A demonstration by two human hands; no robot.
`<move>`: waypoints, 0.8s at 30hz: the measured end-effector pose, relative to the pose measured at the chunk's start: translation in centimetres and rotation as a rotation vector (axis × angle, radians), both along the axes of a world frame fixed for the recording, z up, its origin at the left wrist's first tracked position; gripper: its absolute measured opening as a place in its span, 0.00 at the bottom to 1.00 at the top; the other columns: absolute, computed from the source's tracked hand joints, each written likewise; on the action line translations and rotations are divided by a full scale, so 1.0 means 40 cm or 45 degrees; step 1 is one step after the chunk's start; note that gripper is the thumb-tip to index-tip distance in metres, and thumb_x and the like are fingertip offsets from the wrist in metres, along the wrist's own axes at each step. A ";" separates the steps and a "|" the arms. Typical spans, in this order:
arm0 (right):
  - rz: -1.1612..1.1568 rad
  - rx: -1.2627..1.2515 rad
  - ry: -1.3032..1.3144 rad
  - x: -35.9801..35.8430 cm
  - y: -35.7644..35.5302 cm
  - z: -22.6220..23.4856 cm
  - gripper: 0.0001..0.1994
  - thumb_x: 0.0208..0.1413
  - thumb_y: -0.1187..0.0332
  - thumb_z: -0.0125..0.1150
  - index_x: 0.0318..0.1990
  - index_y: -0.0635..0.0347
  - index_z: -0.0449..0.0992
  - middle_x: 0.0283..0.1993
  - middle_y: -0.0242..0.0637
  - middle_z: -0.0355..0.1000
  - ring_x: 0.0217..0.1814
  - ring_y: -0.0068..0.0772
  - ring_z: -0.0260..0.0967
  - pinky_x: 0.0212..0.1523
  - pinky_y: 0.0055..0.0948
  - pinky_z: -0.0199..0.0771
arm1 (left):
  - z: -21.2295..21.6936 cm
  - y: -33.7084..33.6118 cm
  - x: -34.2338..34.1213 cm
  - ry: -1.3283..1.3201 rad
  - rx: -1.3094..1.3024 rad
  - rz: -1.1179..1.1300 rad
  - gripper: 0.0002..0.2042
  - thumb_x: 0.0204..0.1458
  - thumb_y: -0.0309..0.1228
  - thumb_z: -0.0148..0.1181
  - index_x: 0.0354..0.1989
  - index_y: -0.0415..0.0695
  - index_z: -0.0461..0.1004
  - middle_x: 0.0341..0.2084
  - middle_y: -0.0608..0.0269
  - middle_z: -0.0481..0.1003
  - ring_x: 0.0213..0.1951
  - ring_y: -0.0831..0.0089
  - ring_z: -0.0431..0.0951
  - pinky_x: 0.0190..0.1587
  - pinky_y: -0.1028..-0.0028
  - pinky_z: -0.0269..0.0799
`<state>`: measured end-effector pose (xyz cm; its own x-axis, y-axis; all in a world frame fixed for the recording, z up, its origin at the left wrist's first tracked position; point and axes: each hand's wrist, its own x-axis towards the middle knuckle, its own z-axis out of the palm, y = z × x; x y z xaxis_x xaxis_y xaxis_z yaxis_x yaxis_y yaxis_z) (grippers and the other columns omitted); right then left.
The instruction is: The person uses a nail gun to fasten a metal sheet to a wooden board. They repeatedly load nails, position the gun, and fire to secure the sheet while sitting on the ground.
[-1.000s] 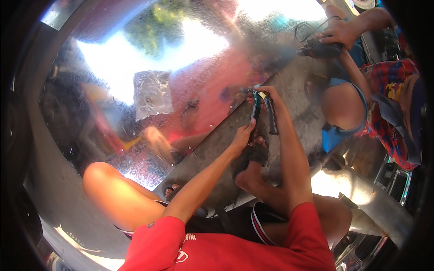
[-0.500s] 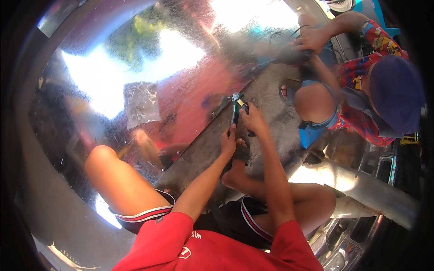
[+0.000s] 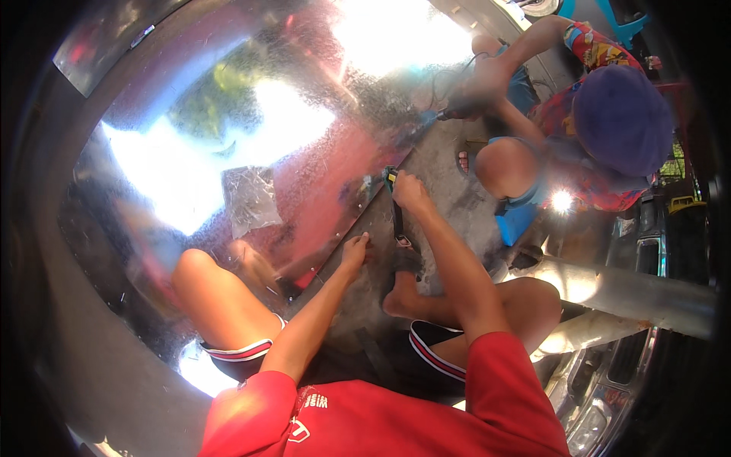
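My right hand (image 3: pixel 412 190) is closed around a hand riveter (image 3: pixel 397 217), whose head points at the edge of a shiny metal sheet (image 3: pixel 316 194). One long dark handle of the riveter hangs loose toward my foot. My left hand (image 3: pixel 355 253) is off the tool, above the sheet's edge, with fingers pinched together. Anything between those fingers is too small to make out. Small fasteners dot the sheet along this edge. On the sheet lies a clear plastic bag (image 3: pixel 251 199) with small thin pieces in it.
At the upper right a co-worker in a purple cap (image 3: pixel 623 118) holds a blurred, corded power tool (image 3: pixel 461 105) at the same edge. A blue object (image 3: pixel 515 224) is by that person's knee. A thick metal pipe (image 3: pixel 624 293) lies at the right.
My left hand has let go of the riveter and moved down and left. The riveter's handles have spread apart, with my right hand alone holding it. The co-worker's tool has moved down the edge.
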<state>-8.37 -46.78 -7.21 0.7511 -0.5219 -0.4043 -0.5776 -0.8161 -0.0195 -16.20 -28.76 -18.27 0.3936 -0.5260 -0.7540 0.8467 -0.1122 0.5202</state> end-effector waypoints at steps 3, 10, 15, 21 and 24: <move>-0.014 -0.021 0.098 0.039 -0.029 -0.004 0.18 0.55 0.68 0.60 0.52 0.66 0.74 0.54 0.58 0.75 0.58 0.61 0.73 0.57 0.51 0.73 | 0.010 -0.006 0.021 -0.055 -0.018 0.036 0.22 0.64 0.51 0.52 0.52 0.45 0.74 0.46 0.62 0.78 0.36 0.70 0.79 0.41 0.70 0.72; 0.221 0.094 0.358 0.115 -0.093 -0.111 0.18 0.45 0.64 0.74 0.46 0.56 0.83 0.48 0.48 0.80 0.49 0.45 0.80 0.47 0.44 0.81 | -0.031 0.068 0.114 -0.029 -0.146 0.238 0.18 0.65 0.46 0.53 0.48 0.42 0.75 0.42 0.61 0.78 0.37 0.69 0.79 0.39 0.72 0.72; 0.179 -0.024 0.385 0.134 -0.160 -0.230 0.18 0.45 0.63 0.75 0.46 0.53 0.83 0.47 0.44 0.80 0.48 0.43 0.79 0.44 0.44 0.80 | -0.128 0.097 0.192 0.109 -0.206 0.148 0.19 0.69 0.40 0.45 0.59 0.38 0.67 0.54 0.56 0.72 0.49 0.64 0.76 0.48 0.69 0.73; 0.263 -0.006 0.442 0.180 -0.075 -0.324 0.18 0.45 0.62 0.75 0.47 0.49 0.84 0.46 0.40 0.79 0.47 0.41 0.78 0.41 0.45 0.78 | -0.175 0.126 0.224 0.151 -0.065 0.076 0.19 0.68 0.41 0.46 0.57 0.39 0.69 0.54 0.56 0.72 0.50 0.64 0.76 0.49 0.69 0.72; 0.320 -0.025 0.468 0.212 -0.046 -0.335 0.18 0.45 0.62 0.76 0.47 0.47 0.84 0.46 0.38 0.79 0.46 0.40 0.77 0.39 0.46 0.77 | -0.175 0.129 0.223 0.184 -0.035 0.059 0.19 0.68 0.42 0.47 0.56 0.40 0.70 0.54 0.56 0.73 0.50 0.65 0.76 0.49 0.68 0.72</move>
<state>0.11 -48.64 -20.60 0.6636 -0.3517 -0.6602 -0.3270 -0.9302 0.1669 -7.27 -23.60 -25.27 0.3061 -0.5312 -0.7900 0.9170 -0.0584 0.3946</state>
